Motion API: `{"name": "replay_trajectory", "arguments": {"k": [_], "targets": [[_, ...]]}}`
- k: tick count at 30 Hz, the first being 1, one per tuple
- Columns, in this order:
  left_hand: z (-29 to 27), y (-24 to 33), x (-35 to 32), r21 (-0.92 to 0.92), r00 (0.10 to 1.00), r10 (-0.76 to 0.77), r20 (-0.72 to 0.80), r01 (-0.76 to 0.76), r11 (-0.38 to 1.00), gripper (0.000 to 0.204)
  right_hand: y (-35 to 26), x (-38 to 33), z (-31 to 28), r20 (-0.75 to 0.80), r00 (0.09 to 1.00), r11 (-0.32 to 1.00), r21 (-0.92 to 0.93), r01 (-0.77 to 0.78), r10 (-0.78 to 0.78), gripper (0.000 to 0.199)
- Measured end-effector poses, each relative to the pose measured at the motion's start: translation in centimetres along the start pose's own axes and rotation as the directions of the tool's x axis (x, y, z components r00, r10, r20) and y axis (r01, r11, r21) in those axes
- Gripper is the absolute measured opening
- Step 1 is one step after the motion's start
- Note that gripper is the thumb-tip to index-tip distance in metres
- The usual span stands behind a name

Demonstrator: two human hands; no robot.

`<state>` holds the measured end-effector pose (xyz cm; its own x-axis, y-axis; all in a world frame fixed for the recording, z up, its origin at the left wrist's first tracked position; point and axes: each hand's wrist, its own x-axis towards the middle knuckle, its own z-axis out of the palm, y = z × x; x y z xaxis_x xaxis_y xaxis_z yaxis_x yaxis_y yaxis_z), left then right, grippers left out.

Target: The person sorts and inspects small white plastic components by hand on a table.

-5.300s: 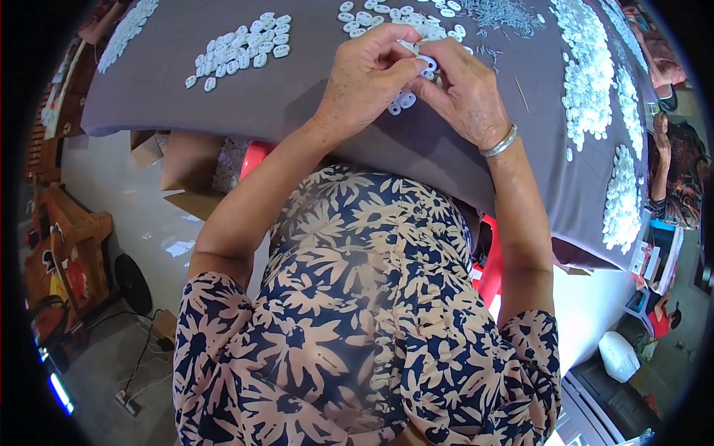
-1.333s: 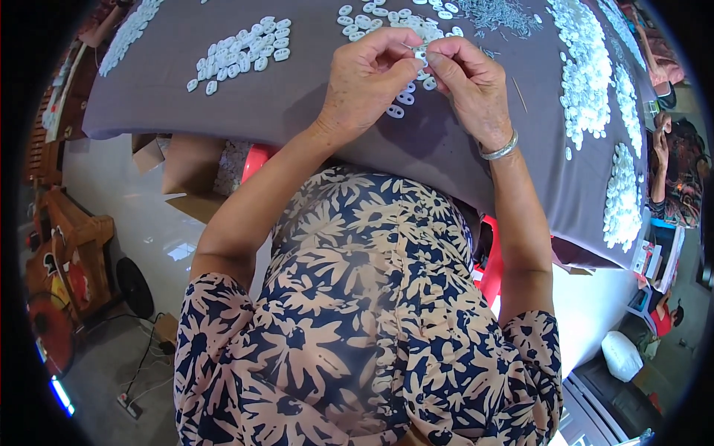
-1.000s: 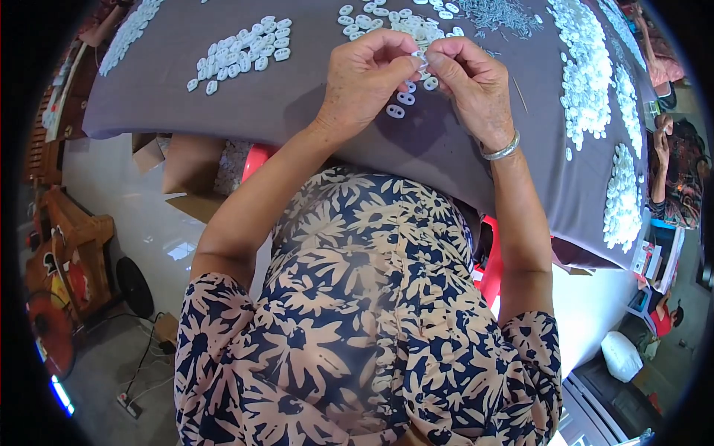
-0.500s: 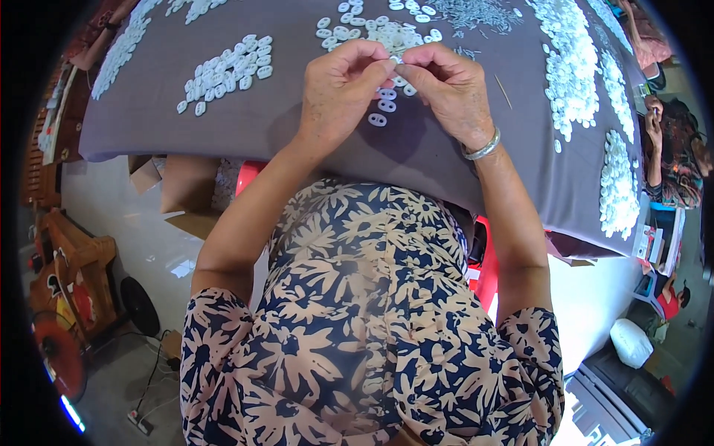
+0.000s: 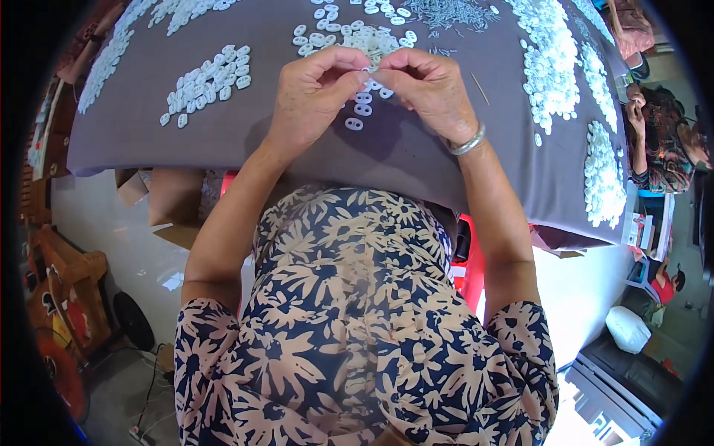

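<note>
My left hand [image 5: 312,97] and my right hand [image 5: 430,88] meet fingertip to fingertip above the table, both closed in a pinch. Between them is a small white plastic piece [image 5: 367,70], mostly covered by my thumbs and fingers. Just below the hands, a few white oval pieces with two holes [image 5: 354,124] lie in a short row on the cloth. A loose heap of the same white ovals [image 5: 364,37] spreads beyond my fingers. On my right wrist sits a silver-coloured bangle [image 5: 468,141].
A dark cloth [image 5: 245,141] covers the table. Small grey pins [image 5: 446,15] are heaped at the back, with a thin wooden stick [image 5: 480,88] nearer. White ovals lie in piles to the left [image 5: 207,83] and right [image 5: 549,67]. Another person's hand [image 5: 636,111] shows far right.
The whole view has shifted slightly, so the table and hands sit a little further left. My hands keep the same pinch, fingertips together around the small white piece.
</note>
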<state>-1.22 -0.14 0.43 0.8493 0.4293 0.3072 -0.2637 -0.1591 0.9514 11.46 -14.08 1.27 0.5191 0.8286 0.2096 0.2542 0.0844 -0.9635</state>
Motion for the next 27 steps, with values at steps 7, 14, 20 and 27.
{"name": "replay_trajectory", "arguments": {"k": [7,14,20,27], "targets": [[0.6,-0.3,-0.1,-0.14,0.998,-0.054,-0.038,0.048,0.989,0.019,-0.5,-1.0,-8.8,-0.095,0.991,0.935,-0.336,-0.118,0.091,0.007],[1.1,-0.7,-0.4,-0.186,0.996,-0.09,-0.002,0.088,0.979,0.023,1.8,-1.9,-9.4,0.037,0.999,0.838,-0.545,0.018,0.003,0.008],[1.2,-0.4,-0.4,-0.15,0.997,-0.081,-0.012,0.079,0.986,0.021,2.2,-1.2,-8.3,0.084,0.993,0.695,-0.71,0.115,-0.079,0.011],[1.6,0.0,-0.4,-0.146,0.998,-0.056,-0.012,0.054,0.988,0.024,1.7,-0.9,-8.2,0.104,0.976,0.665,-0.717,0.207,-0.192,0.008]]}}
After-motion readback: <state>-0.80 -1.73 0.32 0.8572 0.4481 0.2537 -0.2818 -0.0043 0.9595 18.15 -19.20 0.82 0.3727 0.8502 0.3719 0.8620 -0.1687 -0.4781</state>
